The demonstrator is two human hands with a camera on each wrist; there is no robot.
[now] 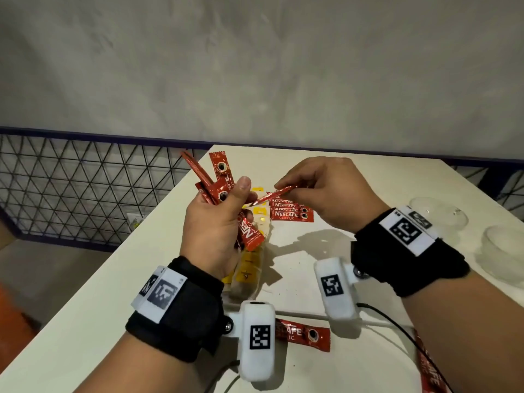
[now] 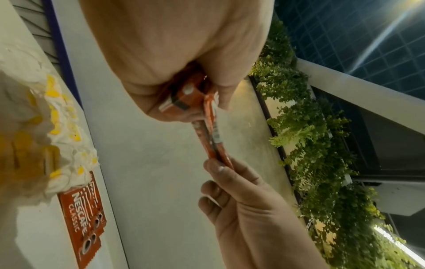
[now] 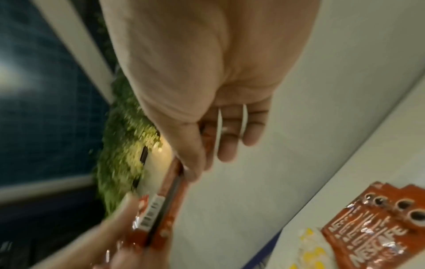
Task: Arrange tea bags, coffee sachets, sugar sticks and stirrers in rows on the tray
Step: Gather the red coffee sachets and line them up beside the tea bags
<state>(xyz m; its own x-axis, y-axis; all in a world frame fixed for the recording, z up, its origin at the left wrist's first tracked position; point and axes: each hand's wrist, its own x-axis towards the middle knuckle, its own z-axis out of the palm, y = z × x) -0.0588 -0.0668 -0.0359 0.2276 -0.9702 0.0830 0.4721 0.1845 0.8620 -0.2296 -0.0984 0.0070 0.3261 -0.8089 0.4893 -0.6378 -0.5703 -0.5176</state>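
Observation:
My left hand (image 1: pixel 224 211) grips a bunch of red coffee sachets (image 1: pixel 219 180) held above the white table (image 1: pixel 113 279). My right hand (image 1: pixel 320 185) pinches one end of a single red coffee sachet (image 1: pixel 276 194) whose other end still sits in the left hand's bunch; the same sachet (image 2: pixel 212 134) runs between both hands in the left wrist view. A row of several red sachets (image 1: pixel 292 212) lies flat on the table below the hands. Beside it lie yellow-tagged tea bags (image 1: pixel 249 265) in clear wrap.
One loose red sachet (image 1: pixel 303 334) lies near the front, another (image 1: pixel 431 367) at the lower right edge. Two clear bowls (image 1: pixel 438 212) stand at the right of the table. A wire mesh fence (image 1: pixel 71 182) runs past the table's left edge.

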